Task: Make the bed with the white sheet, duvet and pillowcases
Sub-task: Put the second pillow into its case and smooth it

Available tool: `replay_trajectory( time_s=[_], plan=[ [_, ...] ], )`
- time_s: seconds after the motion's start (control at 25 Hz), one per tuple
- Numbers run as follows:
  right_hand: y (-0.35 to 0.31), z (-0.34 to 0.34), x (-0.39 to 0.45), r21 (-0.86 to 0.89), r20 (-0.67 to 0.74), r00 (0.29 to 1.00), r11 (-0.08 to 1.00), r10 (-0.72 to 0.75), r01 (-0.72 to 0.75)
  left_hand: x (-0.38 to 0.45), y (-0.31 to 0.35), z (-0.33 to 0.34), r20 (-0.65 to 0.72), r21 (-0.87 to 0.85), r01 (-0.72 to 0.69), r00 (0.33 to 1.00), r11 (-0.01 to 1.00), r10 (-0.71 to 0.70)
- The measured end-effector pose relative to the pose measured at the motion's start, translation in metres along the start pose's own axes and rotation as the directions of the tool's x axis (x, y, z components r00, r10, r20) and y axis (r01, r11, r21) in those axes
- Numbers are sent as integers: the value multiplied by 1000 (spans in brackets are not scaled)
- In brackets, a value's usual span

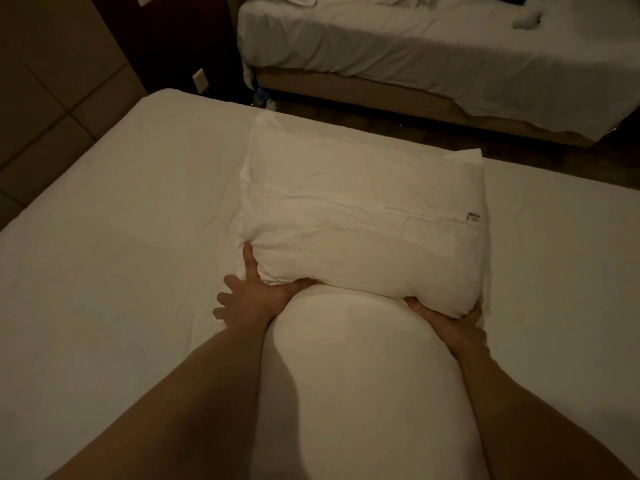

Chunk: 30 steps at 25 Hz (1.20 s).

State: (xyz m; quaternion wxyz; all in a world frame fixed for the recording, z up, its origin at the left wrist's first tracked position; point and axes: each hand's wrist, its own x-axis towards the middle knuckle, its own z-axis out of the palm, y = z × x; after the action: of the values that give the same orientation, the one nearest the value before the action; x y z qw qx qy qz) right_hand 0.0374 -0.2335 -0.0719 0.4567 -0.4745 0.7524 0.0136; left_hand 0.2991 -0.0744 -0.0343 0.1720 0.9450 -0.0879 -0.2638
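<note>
While the plump white fabric pillow [363,216] lay flat on the bed's smooth white fitted sheet [121,220], toward the 12 o'clock edge of the mattress, a second white pillow [346,382] ran from the bottom of the view up to its near edge, between the two bare forearms. At about 9 o'clock of the near edge the left hand [252,296] pressed against the pillow's corner, its grip wide, fingers spread over the sheet and thumb pushed into the fabric. At about 3 o'clock the right hand [450,322] held the opposite near corner, fingers curled under and round it. Beyond the bed, at 12 o'clock, ran a strip of dark floor [381,123], then a second bed with rumpled white linen [398,43]. At 10 o'clock stood a tan panelled headboard wall [52,81].
</note>
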Motion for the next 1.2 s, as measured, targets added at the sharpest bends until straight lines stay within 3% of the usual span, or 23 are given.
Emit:
replay_trajectory(
  time_s=[0.4,0.72,1.04,1.2],
  plan=[
    [-2,17,23,-88,-16,997,994,70,-71,21,-2,22,12,74,43,999,996,-44],
    [3,7,22,-79,-53,996,995,-69,65,22,1,26,-28,88,8,1000,996,-6],
    [-34,-38,-82,72,-42,987,985,-156,159,-6,2,-65,35,-88,-179,983,980,182],
    [-62,-14,-148,162,-35,985,972,-167,170,13,-16,-134,23,-104,-217,975,971,220]
  ],
)
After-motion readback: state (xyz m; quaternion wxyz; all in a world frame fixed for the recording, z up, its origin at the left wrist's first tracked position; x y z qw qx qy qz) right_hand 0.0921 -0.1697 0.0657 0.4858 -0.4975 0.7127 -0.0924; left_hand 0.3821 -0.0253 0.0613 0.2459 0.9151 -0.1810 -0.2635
